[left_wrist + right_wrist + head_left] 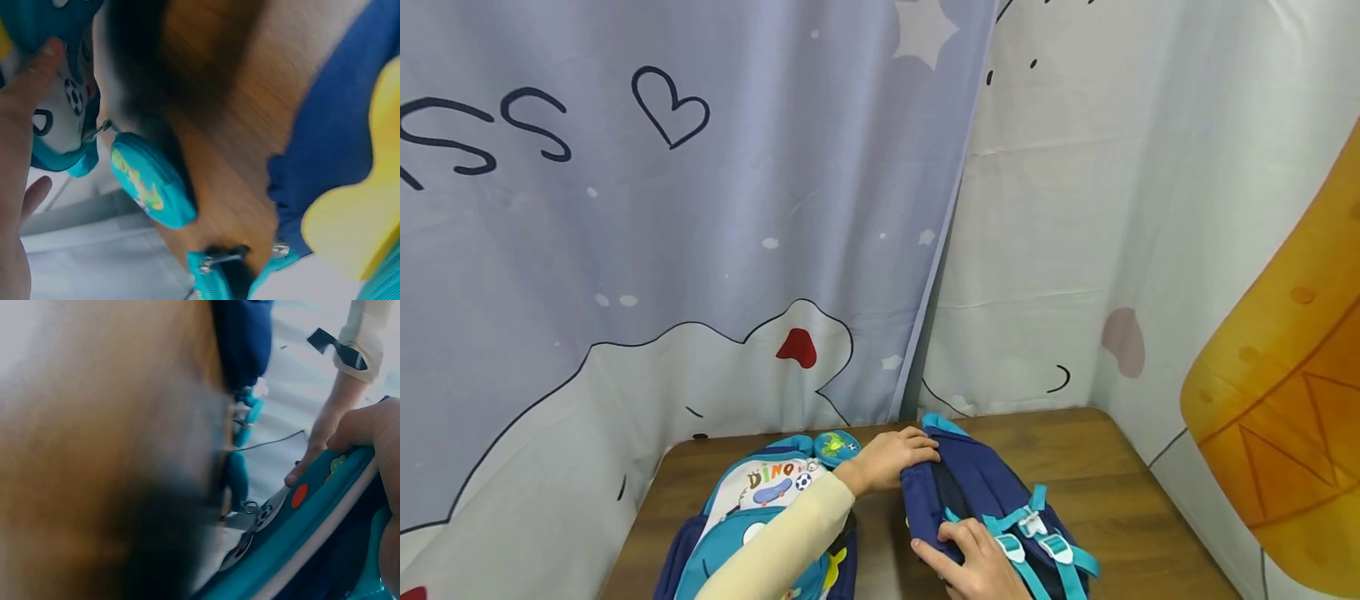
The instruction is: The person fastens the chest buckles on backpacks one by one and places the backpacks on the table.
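Observation:
Both hands hold a navy and teal children's backpack, its strap side with white buckles facing up in the head view. My left hand grips its upper edge. In the left wrist view the thumb lies on its printed front, near a football picture. Lower down, my right hand grips the bag's side, with the thumb over the teal front panel in the right wrist view. A small teal pouch hangs from this bag by a clip.
A second backpack, printed DINO, lies front up on the wooden table to the left, partly behind my left sleeve. Its round pouch sits by its top. Printed curtains hang behind the table.

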